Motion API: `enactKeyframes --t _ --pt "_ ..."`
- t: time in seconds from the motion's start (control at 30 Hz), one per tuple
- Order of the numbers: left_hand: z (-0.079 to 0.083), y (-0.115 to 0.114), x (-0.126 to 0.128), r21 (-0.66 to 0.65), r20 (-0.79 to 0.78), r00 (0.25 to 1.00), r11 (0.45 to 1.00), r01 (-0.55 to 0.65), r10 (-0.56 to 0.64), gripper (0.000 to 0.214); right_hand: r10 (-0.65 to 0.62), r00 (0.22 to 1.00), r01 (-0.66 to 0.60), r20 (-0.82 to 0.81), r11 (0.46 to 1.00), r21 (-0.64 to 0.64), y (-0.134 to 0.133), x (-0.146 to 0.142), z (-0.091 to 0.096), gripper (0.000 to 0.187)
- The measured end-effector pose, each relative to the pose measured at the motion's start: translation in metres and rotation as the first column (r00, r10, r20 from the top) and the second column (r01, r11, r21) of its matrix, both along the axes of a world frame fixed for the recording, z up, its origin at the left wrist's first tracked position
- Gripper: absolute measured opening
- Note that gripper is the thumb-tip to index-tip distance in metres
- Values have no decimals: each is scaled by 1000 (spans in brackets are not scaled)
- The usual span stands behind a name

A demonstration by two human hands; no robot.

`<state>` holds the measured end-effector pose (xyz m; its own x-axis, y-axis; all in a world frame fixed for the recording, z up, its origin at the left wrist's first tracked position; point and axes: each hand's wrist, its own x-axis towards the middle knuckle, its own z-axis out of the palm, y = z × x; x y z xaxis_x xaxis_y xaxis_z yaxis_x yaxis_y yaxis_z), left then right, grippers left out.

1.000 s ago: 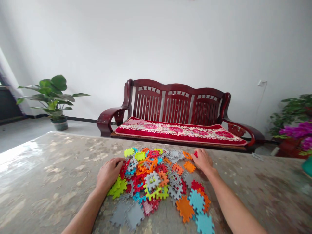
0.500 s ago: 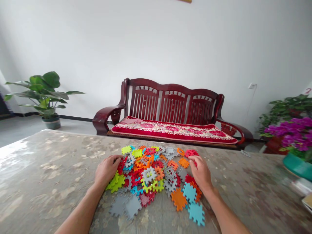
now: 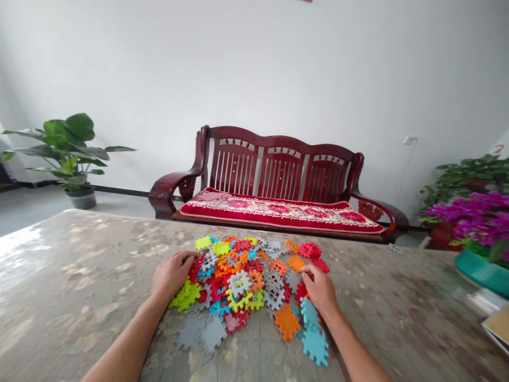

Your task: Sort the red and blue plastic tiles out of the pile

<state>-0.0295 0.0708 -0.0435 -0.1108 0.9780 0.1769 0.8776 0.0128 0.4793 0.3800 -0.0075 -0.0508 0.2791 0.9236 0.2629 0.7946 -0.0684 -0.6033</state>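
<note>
A heap of flat interlocking plastic tiles (image 3: 246, 281) in red, orange, grey, blue, yellow and green lies on the marbled table (image 3: 79, 276). My left hand (image 3: 172, 276) rests curled on the heap's left edge, fingertips on red and grey tiles, with green tiles (image 3: 186, 295) under the palm. On the heap's right side my right hand (image 3: 318, 291) lies with fingers bent, pressing on red and grey tiles. A red tile (image 3: 309, 250) and an orange tile (image 3: 296, 263) lie just beyond it. Blue tiles (image 3: 315, 339) and an orange tile (image 3: 287, 321) lie near my right wrist.
A dark red wooden bench (image 3: 278, 180) with a floral cushion stands behind the table. A potted plant (image 3: 69, 154) is at the far left. Purple flowers in a teal pot (image 3: 483, 270) and a book's corner (image 3: 497, 326) sit at the table's right edge.
My right hand has drawn back from the far red tile toward me along the heap's right side. The left hand has stayed put. The view has shifted slightly to the right.
</note>
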Motion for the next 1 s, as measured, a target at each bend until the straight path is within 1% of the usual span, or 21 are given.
enactKeyframes --t 0.17,0.3,0.37,0.5,0.6,0.83,0.93,1.0 --pt "-2 2 -1 -3 6 1000 1000 3 -3 37 -38 998 41 44 996 -81 2 -2 3 26" --pt "-3 3 -2 14 8 1000 1000 14 -14 37 -37 993 53 115 990 -132 2 -7 8 37" --pt "-4 4 -3 9 8 1000 1000 12 -12 37 -35 987 60 154 986 -159 2 -10 11 40" --pt "-3 4 -3 -10 4 1000 1000 12 -12 38 -8 966 53 258 984 -167 3 -16 14 39" --pt "-3 4 -2 -14 7 1000 1000 15 -14 39 30 956 21 291 985 -169 3 -23 16 40" --pt "-5 7 -4 -16 28 999 1000 22 -22 38 174 955 -143 242 980 -139 -1 -55 17 41" --pt "-6 7 -5 -25 39 999 999 20 -19 39 176 973 -157 147 979 -131 -1 -59 16 42" --pt "-6 6 -5 -26 43 999 999 24 -23 40 157 986 -152 52 984 -94 -1 -57 13 44"
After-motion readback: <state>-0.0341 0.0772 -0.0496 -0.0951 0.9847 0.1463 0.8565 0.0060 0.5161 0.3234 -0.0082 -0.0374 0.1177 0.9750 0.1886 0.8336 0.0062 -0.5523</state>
